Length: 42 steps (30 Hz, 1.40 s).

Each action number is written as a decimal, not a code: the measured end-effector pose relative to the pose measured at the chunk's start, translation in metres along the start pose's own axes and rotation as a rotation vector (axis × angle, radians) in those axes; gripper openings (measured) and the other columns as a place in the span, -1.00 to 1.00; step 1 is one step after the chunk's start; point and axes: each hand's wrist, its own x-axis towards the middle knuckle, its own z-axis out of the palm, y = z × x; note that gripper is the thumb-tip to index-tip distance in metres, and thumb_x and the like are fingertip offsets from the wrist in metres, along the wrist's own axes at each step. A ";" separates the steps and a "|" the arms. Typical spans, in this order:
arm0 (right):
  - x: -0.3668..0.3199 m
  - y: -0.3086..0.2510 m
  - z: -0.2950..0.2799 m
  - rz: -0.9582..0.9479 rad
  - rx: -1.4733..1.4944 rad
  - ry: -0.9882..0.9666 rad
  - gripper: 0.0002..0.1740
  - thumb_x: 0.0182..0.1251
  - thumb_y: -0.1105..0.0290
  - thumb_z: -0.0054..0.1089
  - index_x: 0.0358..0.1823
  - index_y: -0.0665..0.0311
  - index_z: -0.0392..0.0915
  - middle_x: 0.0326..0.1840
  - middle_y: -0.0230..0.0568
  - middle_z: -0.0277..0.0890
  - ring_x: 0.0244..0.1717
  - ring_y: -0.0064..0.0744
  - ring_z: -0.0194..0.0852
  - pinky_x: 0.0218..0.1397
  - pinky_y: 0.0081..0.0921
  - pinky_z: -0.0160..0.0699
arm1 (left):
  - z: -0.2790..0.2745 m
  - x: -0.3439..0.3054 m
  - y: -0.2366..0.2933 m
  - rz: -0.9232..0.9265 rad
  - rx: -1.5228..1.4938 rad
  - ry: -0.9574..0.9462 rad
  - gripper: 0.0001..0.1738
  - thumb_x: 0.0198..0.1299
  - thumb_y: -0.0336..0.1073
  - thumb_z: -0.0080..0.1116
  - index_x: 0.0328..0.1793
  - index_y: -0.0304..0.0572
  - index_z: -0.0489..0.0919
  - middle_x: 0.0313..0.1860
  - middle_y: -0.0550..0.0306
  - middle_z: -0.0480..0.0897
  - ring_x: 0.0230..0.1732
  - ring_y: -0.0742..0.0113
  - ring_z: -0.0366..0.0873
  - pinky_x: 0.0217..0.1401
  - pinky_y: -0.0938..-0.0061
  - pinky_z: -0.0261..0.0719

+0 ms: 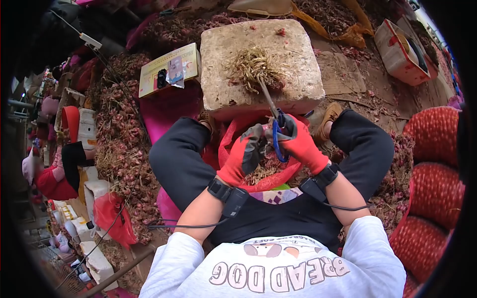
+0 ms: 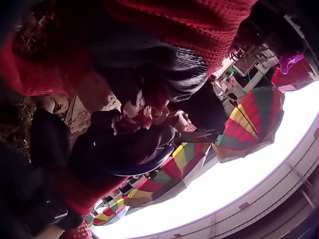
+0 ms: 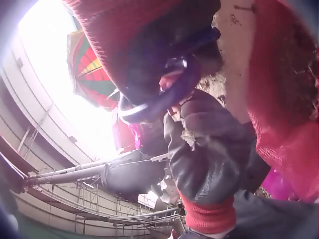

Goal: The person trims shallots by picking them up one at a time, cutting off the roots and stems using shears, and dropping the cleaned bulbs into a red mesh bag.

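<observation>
Both hands wear red gloves with dark palms. My right hand (image 1: 300, 144) grips scissors by their blue handles (image 1: 278, 131), over the lap. The blades (image 1: 269, 98) point away, overlapping a heap of dry stalks (image 1: 256, 68) on a foam block (image 1: 221, 49). Close beside it, my left hand (image 1: 243, 155) has its fingers curled. In the left wrist view it holds small reddish bulbs with papery skin, like shallots (image 2: 142, 117), near the scissors. The right wrist view shows the left glove (image 3: 207, 149) just below the blue handle loop (image 3: 187, 87).
A red mesh bag (image 1: 271, 184) lies between the knees. Shallots with dry tops (image 1: 119, 124) are heaped to the left. A yellow box (image 1: 149, 77) carrying small items stands beside the block. Full red mesh sacks (image 1: 432, 193) are stacked right. Another person (image 1: 54, 176) sits far left.
</observation>
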 end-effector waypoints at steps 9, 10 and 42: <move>0.008 0.006 -0.025 -0.056 -0.009 0.092 -0.68 0.22 0.26 0.26 -0.10 0.32 0.50 -0.24 -0.22 0.59 -0.25 -0.30 0.61 -0.18 -0.42 0.52 | 0.004 0.003 0.007 0.195 0.073 0.100 -0.74 0.37 -0.26 0.02 0.11 -0.15 0.49 -0.11 0.25 0.56 -0.16 0.50 0.50 -0.12 0.64 0.55; 0.005 0.000 -0.028 -0.127 -0.343 0.122 -0.62 0.19 0.18 0.28 -0.11 0.31 0.50 -0.24 -0.18 0.57 -0.24 -0.22 0.60 -0.17 -0.37 0.52 | 0.003 0.003 0.010 0.222 -0.028 0.096 -0.75 0.36 -0.31 0.03 0.12 -0.16 0.49 -0.08 0.24 0.56 -0.11 0.48 0.52 -0.09 0.64 0.57; -0.039 -0.009 -0.008 -0.345 -0.910 0.149 -0.53 0.07 -0.05 0.32 -0.27 0.22 0.48 -0.42 -0.19 0.50 -0.39 -0.11 0.52 -0.36 -0.27 0.45 | -0.011 -0.009 0.017 0.132 -0.246 -0.055 -0.71 0.41 -0.32 -0.07 0.22 -0.08 0.43 0.09 0.29 0.50 0.04 0.50 0.49 0.06 0.57 0.56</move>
